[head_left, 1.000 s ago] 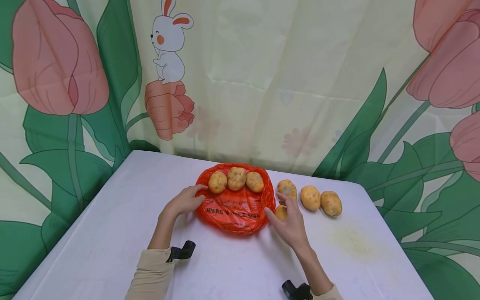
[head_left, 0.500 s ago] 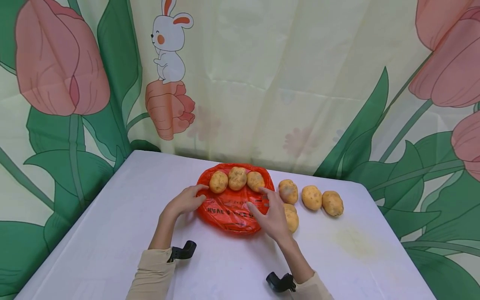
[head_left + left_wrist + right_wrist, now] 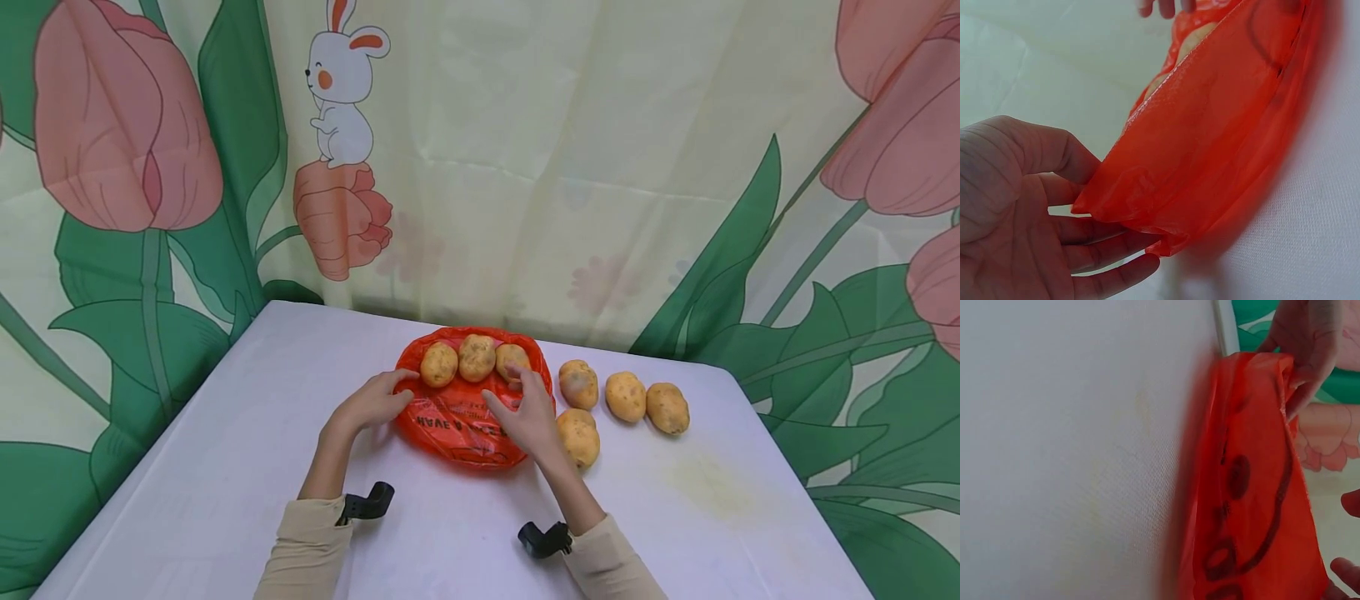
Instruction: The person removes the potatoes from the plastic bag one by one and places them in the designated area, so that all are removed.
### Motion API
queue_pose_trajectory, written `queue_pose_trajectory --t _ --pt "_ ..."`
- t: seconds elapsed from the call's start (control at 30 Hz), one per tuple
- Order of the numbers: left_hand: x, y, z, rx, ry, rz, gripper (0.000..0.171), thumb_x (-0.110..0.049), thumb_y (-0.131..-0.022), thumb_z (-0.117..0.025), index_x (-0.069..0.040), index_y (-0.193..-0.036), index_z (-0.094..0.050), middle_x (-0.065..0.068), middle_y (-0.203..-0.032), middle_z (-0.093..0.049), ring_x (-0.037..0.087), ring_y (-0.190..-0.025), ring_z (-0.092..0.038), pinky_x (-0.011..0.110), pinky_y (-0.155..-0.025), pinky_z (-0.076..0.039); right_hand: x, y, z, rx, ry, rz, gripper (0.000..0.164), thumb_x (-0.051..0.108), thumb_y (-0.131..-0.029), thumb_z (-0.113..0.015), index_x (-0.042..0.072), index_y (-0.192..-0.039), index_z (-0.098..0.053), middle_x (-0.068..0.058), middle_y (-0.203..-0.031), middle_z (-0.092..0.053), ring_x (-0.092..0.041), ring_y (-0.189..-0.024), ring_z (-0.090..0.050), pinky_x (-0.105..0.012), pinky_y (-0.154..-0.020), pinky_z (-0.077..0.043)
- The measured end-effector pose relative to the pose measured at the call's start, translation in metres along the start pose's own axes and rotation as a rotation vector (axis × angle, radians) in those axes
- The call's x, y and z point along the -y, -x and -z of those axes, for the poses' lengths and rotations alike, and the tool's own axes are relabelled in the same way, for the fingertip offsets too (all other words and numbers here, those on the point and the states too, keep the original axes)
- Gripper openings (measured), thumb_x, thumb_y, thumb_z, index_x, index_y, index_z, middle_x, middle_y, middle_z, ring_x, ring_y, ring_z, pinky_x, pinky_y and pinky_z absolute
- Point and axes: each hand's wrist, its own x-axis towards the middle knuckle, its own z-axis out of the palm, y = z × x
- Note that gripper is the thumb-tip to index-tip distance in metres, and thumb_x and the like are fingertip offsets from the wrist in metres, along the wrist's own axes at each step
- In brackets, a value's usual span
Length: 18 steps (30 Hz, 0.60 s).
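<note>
A red plastic bag (image 3: 468,417) with dark print lies with its mouth spread on the table. Three potatoes rest at its far side: one on the left (image 3: 438,365), one in the middle (image 3: 476,358) and one on the right (image 3: 512,358). My left hand (image 3: 372,402) holds the bag's left rim; the left wrist view shows its thumb and fingers around a corner of the red film (image 3: 1166,162). Over the right part of the bag is my right hand (image 3: 529,417), fingers spread, fingertips overlapping the right potato. In the right wrist view only its fingertips (image 3: 1349,575) show.
Several loose potatoes lie right of the bag: one close to its rim (image 3: 578,385), a nearer one (image 3: 578,439), and others farther right (image 3: 626,397). They stand on a white-covered table (image 3: 450,533). A printed curtain (image 3: 487,208) hangs along the far edge.
My right hand has moved left from the loose potatoes to above the bag, near the right potato inside. The nearer loose potato now shows fully. My left hand has stayed at the rim.
</note>
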Motion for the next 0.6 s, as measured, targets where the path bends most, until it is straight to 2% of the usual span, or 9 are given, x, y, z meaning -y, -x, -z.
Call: queue_pose_trajectory --t 0.17,0.4,0.6 --pt "0.001 0.0 0.0 0.002 0.003 -0.001 0.049 -0.013 -0.1 -0.048 0.002 -0.146 -0.051 0.025 -0.149 -0.05 0.043 -0.137 -0.045 0.062 -0.114 -0.037 0.0 -0.009 -0.005 0.016 0.003 0.009 0.063 0.031 -0.091 -0.076 0.002 -0.141 -0.051 -0.018 -0.136 -0.054 -0.037 -0.123 -0.056 -0.051 -0.104 -0.049" --pt "0.002 -0.001 0.001 -0.005 -0.015 -0.037 0.048 -0.012 -0.1 -0.047 0.004 -0.145 -0.052 0.025 -0.147 -0.052 0.044 -0.141 -0.043 0.061 -0.117 -0.033 -0.002 -0.026 -0.009 -0.018 -0.021 0.087 0.058 0.025 -0.09 -0.078 0.004 -0.138 -0.052 -0.021 -0.136 -0.054 -0.041 -0.12 -0.058 -0.056 -0.102 -0.049" --pt "0.001 -0.001 0.001 -0.001 -0.006 -0.038 0.048 -0.011 -0.1 -0.046 0.004 -0.145 -0.051 0.025 -0.147 -0.052 0.043 -0.14 -0.044 0.061 -0.117 -0.033 0.0 -0.036 -0.013 -0.001 -0.042 0.064 0.062 0.023 -0.09 -0.078 -0.001 -0.14 -0.051 -0.022 -0.138 -0.053 -0.041 -0.122 -0.057 -0.053 -0.103 -0.049"
